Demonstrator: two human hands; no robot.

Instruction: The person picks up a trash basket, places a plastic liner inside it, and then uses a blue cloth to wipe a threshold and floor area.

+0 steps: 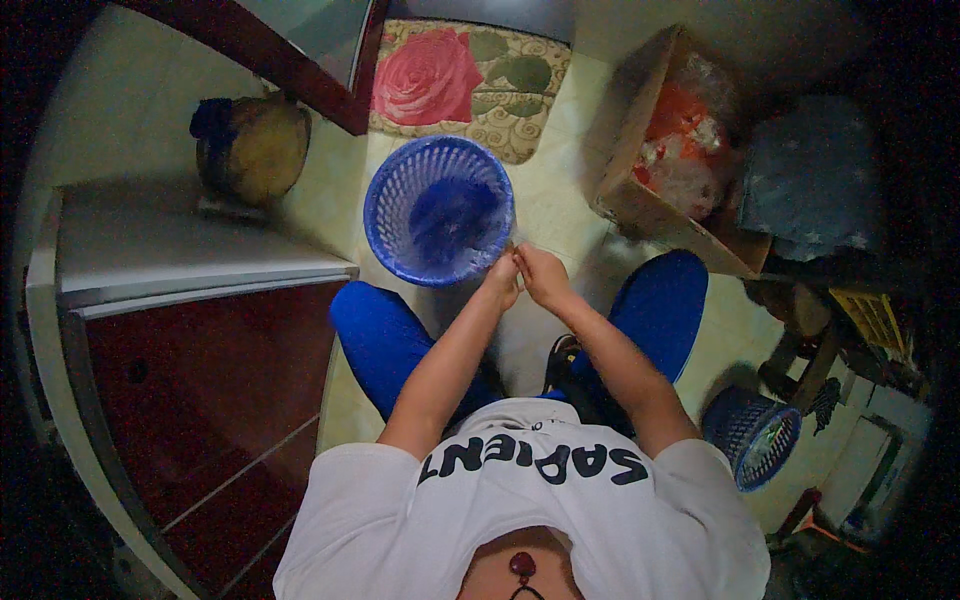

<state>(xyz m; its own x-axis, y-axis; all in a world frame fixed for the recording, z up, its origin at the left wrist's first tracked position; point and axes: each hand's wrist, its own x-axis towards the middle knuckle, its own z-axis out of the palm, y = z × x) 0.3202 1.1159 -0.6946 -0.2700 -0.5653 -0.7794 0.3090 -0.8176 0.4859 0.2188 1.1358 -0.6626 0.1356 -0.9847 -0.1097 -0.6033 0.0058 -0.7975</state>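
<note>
A round blue plastic basket (pixel 375 217) with slotted walls stands on the tiled floor in front of my knees. Thin clear plastic (pixel 491 259), which looks like a bag liner, covers its inside and folds over the rim. At the basket's near right rim, my left hand (pixel 504 280) pinches the edge of this liner. My right hand (pixel 543 276) meets it there, with its fingertips closed on the same gathered plastic. The small bit between the fingers is mostly hidden.
A floral floor mat (pixel 517 105) lies beyond the basket. To the right stands a cardboard box (pixel 675 232) holding plastic bags (pixel 682 142). A smaller blue basket (pixel 765 442) sits lower right. A dark red cabinet (pixel 210 390) flanks me on the left, near a round container (pixel 262 154).
</note>
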